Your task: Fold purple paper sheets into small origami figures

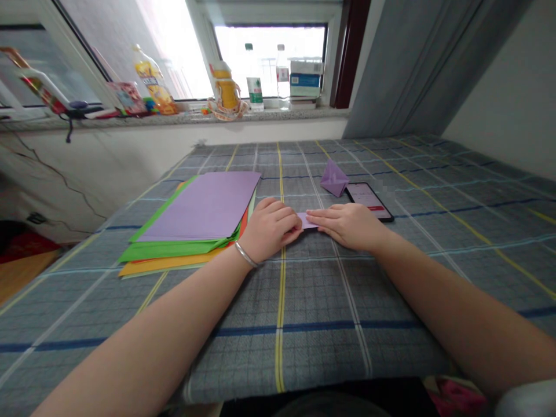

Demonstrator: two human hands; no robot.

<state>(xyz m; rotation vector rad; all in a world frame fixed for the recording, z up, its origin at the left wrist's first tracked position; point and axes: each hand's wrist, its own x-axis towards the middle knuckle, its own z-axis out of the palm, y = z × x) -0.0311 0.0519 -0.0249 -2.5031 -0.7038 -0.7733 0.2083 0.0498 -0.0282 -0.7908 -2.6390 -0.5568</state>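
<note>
A small piece of folded purple paper (308, 221) lies on the checked cloth between my hands, mostly hidden under the fingers. My left hand (271, 227), a silver bangle at its wrist, is closed with curled fingers gripping the paper's left end. Stretched out flat, the fingers of my right hand (350, 225) press on the right end. Just beyond the right hand are a phone (371, 200) with a lit screen and a pointed purple paper shape (333, 178) touching or nearly touching its corner.
Left of my hands lies a stack of coloured paper (202, 205), purple on top, with green and orange sheets below. The checked cloth (243, 353) covers the surface. Behind it, a window sill (182, 119) holds a yellow bottle (154, 81), a yellow flask (226, 90), clear bottles and boxes (305, 81).
</note>
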